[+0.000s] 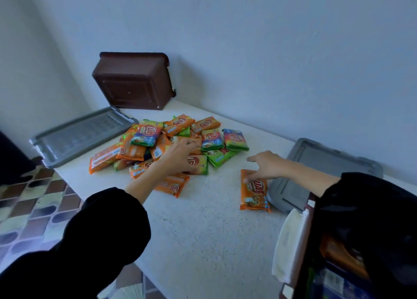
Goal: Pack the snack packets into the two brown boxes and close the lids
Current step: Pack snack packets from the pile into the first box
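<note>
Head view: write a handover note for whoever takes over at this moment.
Left hand reaches into the pile of orange and green snack packets; grip unclear. Right hand, fingers straight, touches a lone orange packet. One brown plastic box lies tipped by the wall; the second brown box, near right, holds some packets. Left grey lid and right grey lid are off. Remaining: pack the rest, close both.

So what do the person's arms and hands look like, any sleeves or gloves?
The left sleeve and right sleeve are loose, black and bunched at the forearm. The left hand and right hand are bare: no gloves, rings or watch visible.
</note>
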Tool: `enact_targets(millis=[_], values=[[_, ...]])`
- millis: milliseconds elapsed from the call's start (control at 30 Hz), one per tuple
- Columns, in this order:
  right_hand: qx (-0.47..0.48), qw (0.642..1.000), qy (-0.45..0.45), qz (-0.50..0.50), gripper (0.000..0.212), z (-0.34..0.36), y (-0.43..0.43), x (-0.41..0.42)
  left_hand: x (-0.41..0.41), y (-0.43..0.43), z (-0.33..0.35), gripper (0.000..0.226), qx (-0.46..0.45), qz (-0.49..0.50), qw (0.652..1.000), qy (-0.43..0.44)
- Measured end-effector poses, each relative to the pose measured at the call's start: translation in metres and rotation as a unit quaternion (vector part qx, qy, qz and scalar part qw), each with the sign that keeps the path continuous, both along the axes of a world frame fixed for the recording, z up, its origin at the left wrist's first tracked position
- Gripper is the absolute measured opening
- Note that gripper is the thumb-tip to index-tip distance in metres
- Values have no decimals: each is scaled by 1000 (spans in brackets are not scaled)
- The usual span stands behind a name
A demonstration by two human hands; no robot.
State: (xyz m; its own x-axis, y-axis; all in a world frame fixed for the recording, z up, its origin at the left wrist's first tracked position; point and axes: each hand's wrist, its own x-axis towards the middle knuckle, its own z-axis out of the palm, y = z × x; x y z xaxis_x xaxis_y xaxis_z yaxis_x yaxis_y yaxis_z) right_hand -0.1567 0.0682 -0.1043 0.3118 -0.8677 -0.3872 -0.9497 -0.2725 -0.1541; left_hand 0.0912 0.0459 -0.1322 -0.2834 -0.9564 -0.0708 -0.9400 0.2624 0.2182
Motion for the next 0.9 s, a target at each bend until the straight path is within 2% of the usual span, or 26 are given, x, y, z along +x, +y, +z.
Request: enact_targets(millis=[33,133,233,333,433,533,667,767,900], values=[[24,1000,18,9,81,-3,0,1,1,-1,-5,81,2,-5,999,-33],[52,997,49,37,57,-10,-1,5,-3,0,-17,84,4,-30,986,-162],[48,995,64,56,54,-14,-1,14,-7,0,-21,75,-4,-35,979,-203],[41,995,42,85,59,-16,0,26,-6,-1,-17,70,2,-58,983,-175],[26,991,4,132,74,-18,5,35,-4,3,-14,68,21,-81,989,-123],[-3,991,-23,129,82,-17,8,36,3,2,-15,68,22,-110,990,-85],[-11,992,24,122,93,-20,21,32,7,-3,-8,77,60,-147,983,-92],[-24,990,52,132,93,-23,26,32,4,-5,-4,75,67,-149,983,-86],[1,995,19,100,85,-23,23,32,1,-7,0,74,67,-153,984,-54]])
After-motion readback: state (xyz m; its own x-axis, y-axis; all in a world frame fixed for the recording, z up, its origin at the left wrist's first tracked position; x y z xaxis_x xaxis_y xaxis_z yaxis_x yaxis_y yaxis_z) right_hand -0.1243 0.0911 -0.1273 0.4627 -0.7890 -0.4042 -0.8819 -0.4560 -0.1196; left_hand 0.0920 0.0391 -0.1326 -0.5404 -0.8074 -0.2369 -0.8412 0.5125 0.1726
